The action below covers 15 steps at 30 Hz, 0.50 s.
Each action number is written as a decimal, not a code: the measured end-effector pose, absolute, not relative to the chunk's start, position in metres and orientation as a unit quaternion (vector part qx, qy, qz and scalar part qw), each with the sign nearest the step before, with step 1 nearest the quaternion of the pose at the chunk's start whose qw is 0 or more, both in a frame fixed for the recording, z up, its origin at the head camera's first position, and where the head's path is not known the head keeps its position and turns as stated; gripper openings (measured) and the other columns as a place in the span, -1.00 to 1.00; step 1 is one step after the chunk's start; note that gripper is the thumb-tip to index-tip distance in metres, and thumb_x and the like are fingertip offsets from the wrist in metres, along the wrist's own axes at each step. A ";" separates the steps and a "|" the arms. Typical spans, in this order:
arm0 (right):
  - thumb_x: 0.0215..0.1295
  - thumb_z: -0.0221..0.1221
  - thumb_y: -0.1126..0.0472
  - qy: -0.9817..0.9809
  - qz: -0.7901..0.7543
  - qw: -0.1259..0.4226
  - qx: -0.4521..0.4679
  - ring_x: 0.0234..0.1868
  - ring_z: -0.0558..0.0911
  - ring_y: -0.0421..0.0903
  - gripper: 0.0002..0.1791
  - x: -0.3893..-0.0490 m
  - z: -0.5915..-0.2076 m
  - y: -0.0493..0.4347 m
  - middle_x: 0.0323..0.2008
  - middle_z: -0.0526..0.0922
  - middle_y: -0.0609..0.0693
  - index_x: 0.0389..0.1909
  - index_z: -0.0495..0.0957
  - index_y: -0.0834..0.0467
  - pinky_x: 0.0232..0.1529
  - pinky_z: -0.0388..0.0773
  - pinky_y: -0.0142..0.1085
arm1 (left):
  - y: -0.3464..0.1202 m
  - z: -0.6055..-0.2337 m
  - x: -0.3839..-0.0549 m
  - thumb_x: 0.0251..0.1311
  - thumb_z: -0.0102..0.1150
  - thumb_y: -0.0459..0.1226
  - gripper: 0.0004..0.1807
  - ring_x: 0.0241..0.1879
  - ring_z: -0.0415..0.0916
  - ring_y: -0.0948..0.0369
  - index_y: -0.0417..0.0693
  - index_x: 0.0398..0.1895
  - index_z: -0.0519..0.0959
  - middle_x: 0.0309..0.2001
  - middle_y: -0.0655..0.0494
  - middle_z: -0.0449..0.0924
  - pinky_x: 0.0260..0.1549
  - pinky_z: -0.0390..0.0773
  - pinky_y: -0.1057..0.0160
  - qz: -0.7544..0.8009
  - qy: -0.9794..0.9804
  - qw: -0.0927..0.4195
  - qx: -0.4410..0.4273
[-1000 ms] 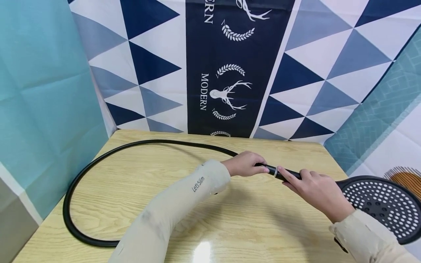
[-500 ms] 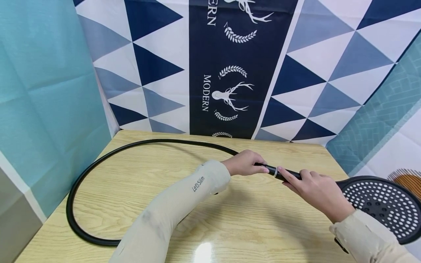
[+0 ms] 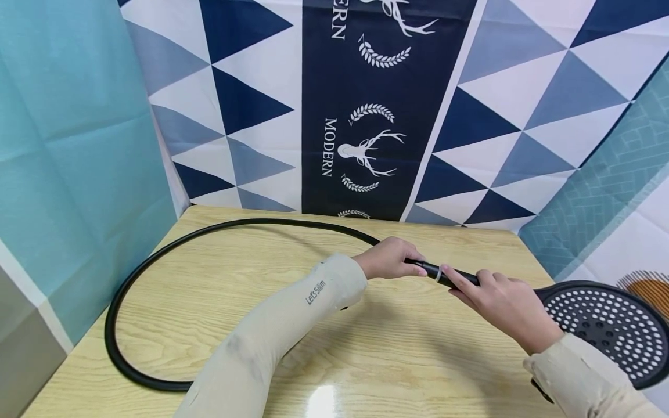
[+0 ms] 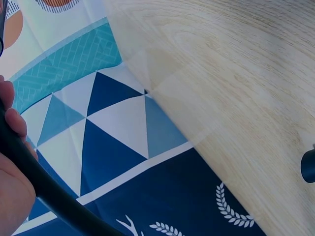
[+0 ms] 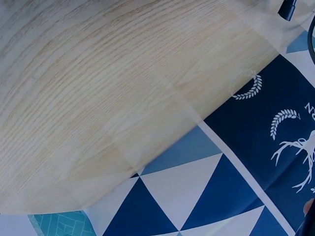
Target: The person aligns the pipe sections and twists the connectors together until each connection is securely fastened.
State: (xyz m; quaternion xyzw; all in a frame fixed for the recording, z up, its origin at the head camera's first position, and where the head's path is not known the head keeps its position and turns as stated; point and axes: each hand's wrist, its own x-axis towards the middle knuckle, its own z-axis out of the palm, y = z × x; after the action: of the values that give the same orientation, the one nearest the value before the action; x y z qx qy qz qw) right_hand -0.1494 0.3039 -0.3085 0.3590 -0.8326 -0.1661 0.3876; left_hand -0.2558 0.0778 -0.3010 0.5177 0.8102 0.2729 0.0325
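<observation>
In the head view, my left hand [image 3: 393, 258] grips the end of a black shower hose [image 3: 251, 222]. My right hand [image 3: 502, 302] holds the black handle of a shower head [image 3: 601, 328], whose round face with many pale nozzles shows at the right. Between the two hands, a light ring [image 3: 438, 273] sits on the joint where hose and handle line up. The left wrist view has part of the left hand [image 4: 15, 189] around the hose [image 4: 59, 204]. Only a fingertip [image 5: 308, 206] of the right hand shows at the edge of the right wrist view.
The hose loops left over the wooden table [image 3: 334, 354] and passes behind the left sleeve [image 3: 282, 331]. Its loose black end [image 4: 308, 166] appears in the left wrist view. Patterned cloth [image 3: 355, 69] hangs behind the table, with teal cloth [image 3: 78, 145] at the left.
The hands keep their hold on the hose and the handle in the same place. The backdrop and the hose loop have shifted slightly right in the head view.
</observation>
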 end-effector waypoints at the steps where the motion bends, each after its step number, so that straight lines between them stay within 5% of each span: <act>1: 0.59 -0.49 -0.14 -0.834 -0.166 0.387 0.358 -0.80 0.06 -0.18 -0.38 -0.149 -0.308 0.304 -0.74 0.22 0.06 0.17 0.48 0.06 -0.82 -0.04 -0.39 | 0.078 -0.301 -0.256 0.26 0.27 -0.21 -0.79 -0.39 0.43 0.36 -0.13 -0.15 0.72 -0.25 0.06 0.70 -0.32 0.34 0.50 0.272 0.809 0.030 0.519; 10: 0.58 -0.52 -0.16 -0.844 -0.168 0.374 0.347 -0.80 0.07 -0.19 -0.35 -0.146 -0.311 0.309 -0.74 0.23 0.06 0.18 0.48 0.04 -0.83 -0.01 -0.39 | 0.085 -0.306 -0.254 0.44 0.01 -0.22 -0.75 -0.39 0.34 0.31 -0.13 -0.17 0.68 -0.44 0.18 0.41 -0.33 0.28 0.43 0.236 0.812 0.038 0.532; 15: 0.58 -0.50 -0.17 -0.845 -0.166 0.373 0.346 -0.79 0.06 -0.20 -0.35 -0.146 -0.315 0.311 -0.74 0.23 0.05 0.18 0.48 0.04 -0.82 -0.03 -0.40 | 0.088 -0.308 -0.252 0.46 -0.02 -0.19 -0.73 -0.34 0.40 0.32 -0.09 -0.11 0.67 -0.34 0.18 0.51 -0.27 0.32 0.42 0.216 0.828 0.032 0.517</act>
State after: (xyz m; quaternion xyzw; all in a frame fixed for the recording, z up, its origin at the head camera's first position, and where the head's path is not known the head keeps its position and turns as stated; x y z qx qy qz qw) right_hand -0.1455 0.3113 -0.3146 0.3464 -0.8447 -0.1655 0.3729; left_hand -0.2521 0.0878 -0.3084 0.5171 0.8275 0.2161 0.0321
